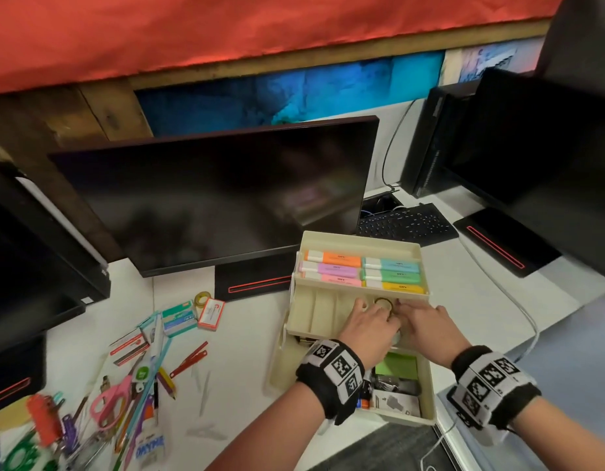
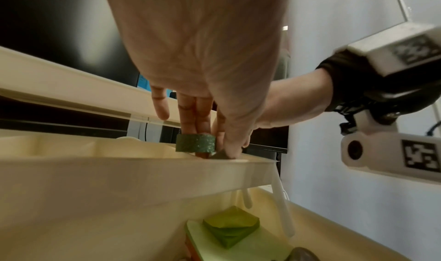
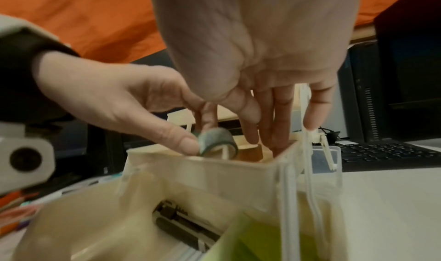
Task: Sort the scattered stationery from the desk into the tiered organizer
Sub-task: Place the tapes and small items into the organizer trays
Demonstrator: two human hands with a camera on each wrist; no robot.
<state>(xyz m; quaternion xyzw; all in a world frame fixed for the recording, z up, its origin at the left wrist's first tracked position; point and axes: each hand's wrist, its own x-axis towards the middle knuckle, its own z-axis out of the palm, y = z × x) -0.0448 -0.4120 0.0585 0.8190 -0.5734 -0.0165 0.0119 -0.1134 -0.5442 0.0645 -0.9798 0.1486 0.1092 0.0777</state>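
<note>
Cream plastic forms the tiered organizer (image 1: 359,239), which stands open near the right edge of the desk (image 1: 246,334), its three trays stepped toward the person. Its top tray holds six pastel highlighters (image 1: 362,271) lying flat in two columns: orange, purple and pink on the left, blue, green and yellow on the right. Its middle tray is split into narrow compartments; those on the left look bare, and both hands meet over the ones on the right. There the left hand (image 1: 367,322) pinches a small roll of green glitter tape (image 2: 196,143) between thumb and fingers, just at the tray's front wall. The right hand (image 1: 427,324) reaches in beside it with fingers straight and pointing down, gripping nothing that can be seen; a second, gold-rimmed roll (image 1: 383,303) sits in the tray just beyond the fingertips. The bottom tray carries a green pad of sticky notes (image 1: 398,365), some dark metal pieces and a white card, but the left wrist covers much of it and the items are hard to name. Along the left part of the desk lies the loose stationery (image 1: 138,368): pink scissors, pencils, red slips, staple boxes, a clear tape roll; the pile near the front left corner is blurred and cut off.
</note>
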